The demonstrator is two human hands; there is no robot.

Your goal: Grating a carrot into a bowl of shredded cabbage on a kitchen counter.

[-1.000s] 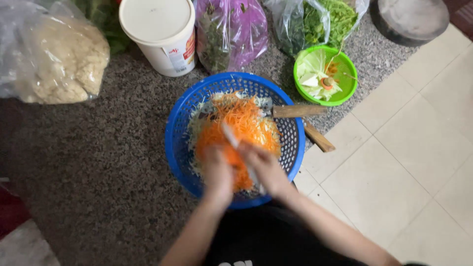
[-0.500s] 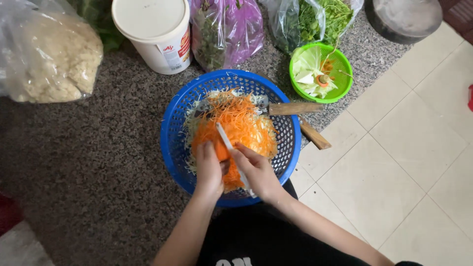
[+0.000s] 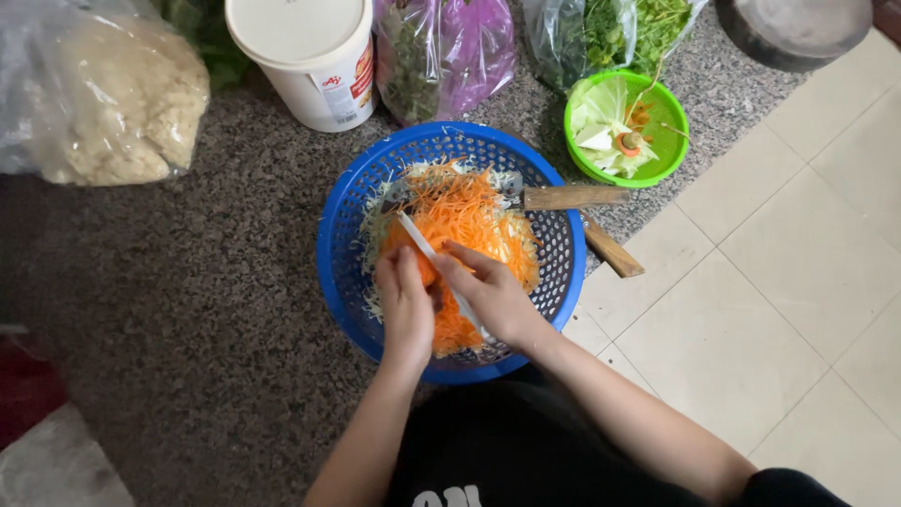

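A round blue plastic basket [image 3: 343, 272] sits on the dark speckled floor and holds a heap of shredded carrot [image 3: 469, 211] over pale shredded vegetable. My left hand [image 3: 405, 305] grips a carrot piece [image 3: 402, 238] above the basket. My right hand [image 3: 488, 291] is closed on a thin white-bladed peeler [image 3: 424, 242] that lies against the carrot. Both hands are over the near half of the basket.
A wooden-handled knife [image 3: 572, 196] rests across the basket's right rim, with a second wooden handle [image 3: 612, 249] on the floor. Behind stand a green bowl of scraps [image 3: 626, 131], a white lidded tub [image 3: 310, 56], bags of greens [image 3: 601, 33], a purple bag [image 3: 450, 52] and a bag of pale noodles [image 3: 113, 103].
Both hands have shifted a little toward the near-left side of the basket, and the peeler has stroked along the carrot. The camera has drifted slightly.
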